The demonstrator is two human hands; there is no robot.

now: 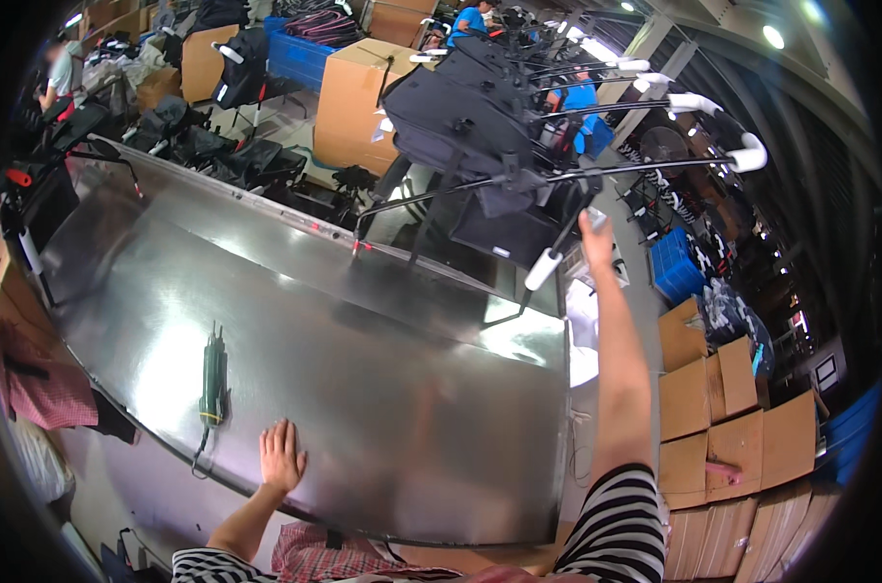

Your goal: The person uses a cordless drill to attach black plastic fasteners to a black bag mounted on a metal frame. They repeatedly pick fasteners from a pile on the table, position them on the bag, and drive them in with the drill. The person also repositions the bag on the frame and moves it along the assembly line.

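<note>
Fingers of left hand (281, 468): flat on metal table (412, 428), slightly apart, pinching nothing; looks like a brace for the reach of the other arm. Fingers of right hand (598, 245): up at the near right end of stroller (460, 131), against its dark frame. Clamped round it or only touching? Can't tell, angle hides the contact. Probably there to steady the frame.

Stroller: mostly left of and beyond the right fingers, at the table's far edge, black fabric up, tubes sticking out sideways. White sleeve (544, 270) on a tube just below and left of those fingers. White handle (749, 155) well off to their upper right. The far-edge position likely keeps the near metal free for leaning.

Tool (213, 377): lying on the table, up and left of the left fingers, apart from them. Tip points away, cord (201, 455) runs toward the near edge; seems parked within easy reach, cord out of the middle.

Folded frame (47, 185): far upper left of the left fingers. Blue bin (678, 264): right of the right fingers. Cartons (684, 432): below and right of them, past the forearm.
</note>
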